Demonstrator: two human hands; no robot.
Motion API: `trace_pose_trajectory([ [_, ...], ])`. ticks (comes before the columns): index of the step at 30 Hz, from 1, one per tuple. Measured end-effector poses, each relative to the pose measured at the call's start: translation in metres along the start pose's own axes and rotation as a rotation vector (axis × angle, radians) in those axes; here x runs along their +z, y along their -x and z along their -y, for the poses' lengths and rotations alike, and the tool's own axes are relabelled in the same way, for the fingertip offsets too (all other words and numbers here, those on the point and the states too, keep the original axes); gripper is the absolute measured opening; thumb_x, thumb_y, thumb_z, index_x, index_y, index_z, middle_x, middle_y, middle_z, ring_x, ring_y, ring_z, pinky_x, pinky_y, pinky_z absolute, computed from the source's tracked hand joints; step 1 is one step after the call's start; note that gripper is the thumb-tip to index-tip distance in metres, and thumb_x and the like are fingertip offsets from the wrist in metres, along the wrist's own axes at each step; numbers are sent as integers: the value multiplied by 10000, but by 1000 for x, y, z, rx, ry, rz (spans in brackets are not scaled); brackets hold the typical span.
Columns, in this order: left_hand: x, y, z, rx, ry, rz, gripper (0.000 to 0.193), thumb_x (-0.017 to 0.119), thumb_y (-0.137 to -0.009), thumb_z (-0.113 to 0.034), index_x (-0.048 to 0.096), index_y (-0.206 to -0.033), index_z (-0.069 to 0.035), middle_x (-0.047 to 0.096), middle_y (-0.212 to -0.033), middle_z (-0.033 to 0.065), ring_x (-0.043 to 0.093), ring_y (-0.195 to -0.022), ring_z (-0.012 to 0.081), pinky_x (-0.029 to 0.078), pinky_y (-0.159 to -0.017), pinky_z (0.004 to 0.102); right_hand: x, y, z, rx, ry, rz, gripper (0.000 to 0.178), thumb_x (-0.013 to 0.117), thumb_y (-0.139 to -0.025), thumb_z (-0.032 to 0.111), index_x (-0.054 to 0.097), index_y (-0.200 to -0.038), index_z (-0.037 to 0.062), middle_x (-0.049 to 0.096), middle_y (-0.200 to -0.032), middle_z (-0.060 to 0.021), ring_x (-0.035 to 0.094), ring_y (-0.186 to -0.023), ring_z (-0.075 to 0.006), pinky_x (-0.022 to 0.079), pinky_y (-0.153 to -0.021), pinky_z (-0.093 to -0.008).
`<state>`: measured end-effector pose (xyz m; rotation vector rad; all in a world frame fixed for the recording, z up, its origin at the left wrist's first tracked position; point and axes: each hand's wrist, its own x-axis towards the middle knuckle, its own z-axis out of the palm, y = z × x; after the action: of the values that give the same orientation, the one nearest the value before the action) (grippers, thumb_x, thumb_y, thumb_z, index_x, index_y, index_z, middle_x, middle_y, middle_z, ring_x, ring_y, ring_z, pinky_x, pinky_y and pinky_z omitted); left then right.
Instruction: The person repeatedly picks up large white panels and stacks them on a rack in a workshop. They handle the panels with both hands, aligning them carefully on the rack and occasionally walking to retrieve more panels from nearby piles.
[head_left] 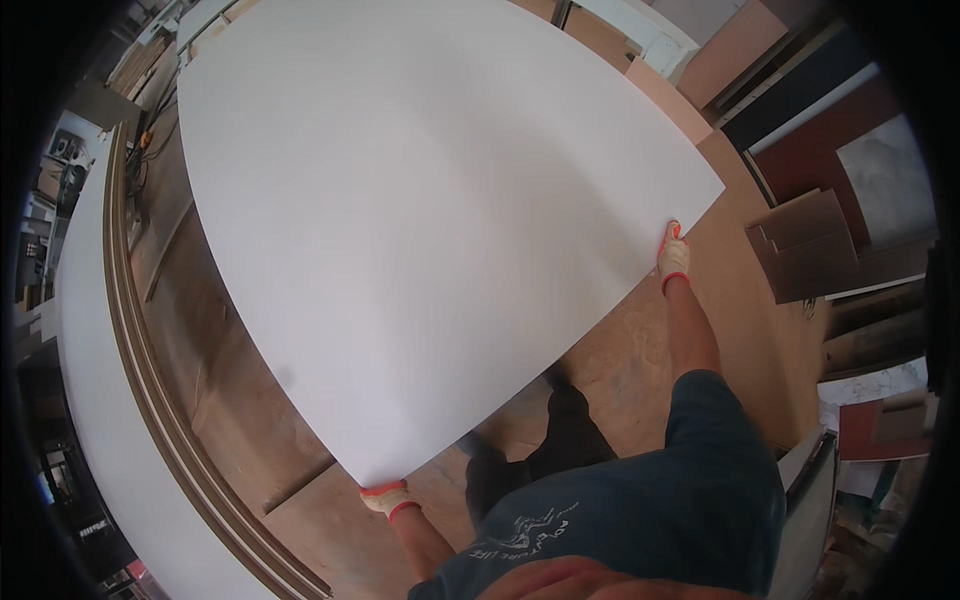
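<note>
White panel (430, 220) fills the middle of the view, from twelve o'clock down to seven, its near edge slanting up toward two. What bears its far end cannot be told; if little does, so broad a sheet could sag or twist, being held only along one edge.

At nine o'clock stands a stack of boards (92, 290), near the panel's long edge; a swing that way could chip either one. At five, the person's legs (570, 430) stand close to the near edge, which partly hides the feet, so a slip could drop it onto them. Toward three, a brown board (800, 245) lies within reach of a turning corner.

Both gloved hands are closed on the panel: the right hand (674, 260), between two and three o'clock, with its thumb on top; the left hand (390, 498), at seven, right at the corner, where the smaller hold might let go first.
</note>
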<state>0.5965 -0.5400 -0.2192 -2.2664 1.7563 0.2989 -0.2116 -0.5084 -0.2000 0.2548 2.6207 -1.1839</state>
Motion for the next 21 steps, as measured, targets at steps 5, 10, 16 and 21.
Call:
trace_pose_trajectory([
  [5,-6,-24,4,136,-523,194,340,592,-1013,-364,744,-1174,-106,787,-1118,20,742,-988,223,585,-776,391,17,-1,6,31,-217,-78,484,684,-961,598,528,-835,157,474,-612,39,463,-521,-114,417,-481,-312],
  [10,-3,-19,12,-116,-18,316,397,594,-1006,-456,729,-1199,-136,762,-1175,6,705,-1056,210,556,-824,410,16,5,13,78,-220,-10,516,661,-950,635,538,-836,147,498,-630,30,477,-533,-115,424,-502,-307],
  [16,2,25,77,-908,2005,145,839,495,-951,-788,498,-1555,-206,500,-1614,33,411,-1512,240,305,-1189,511,7,19,9,121,6,-44,810,526,-932,789,600,-1199,28,700,-1027,-92,652,-920,-255,519,-887,-408],
  [21,-25,165,216,-1118,1922,-487,777,455,-1029,-692,557,-1497,-81,667,-1399,124,623,-1260,298,429,-1125,490,-6,61,-44,157,-522,430,879,598,-936,759,436,-1484,92,527,-1479,-142,577,-1262,-326,478,-1037,-530],
])
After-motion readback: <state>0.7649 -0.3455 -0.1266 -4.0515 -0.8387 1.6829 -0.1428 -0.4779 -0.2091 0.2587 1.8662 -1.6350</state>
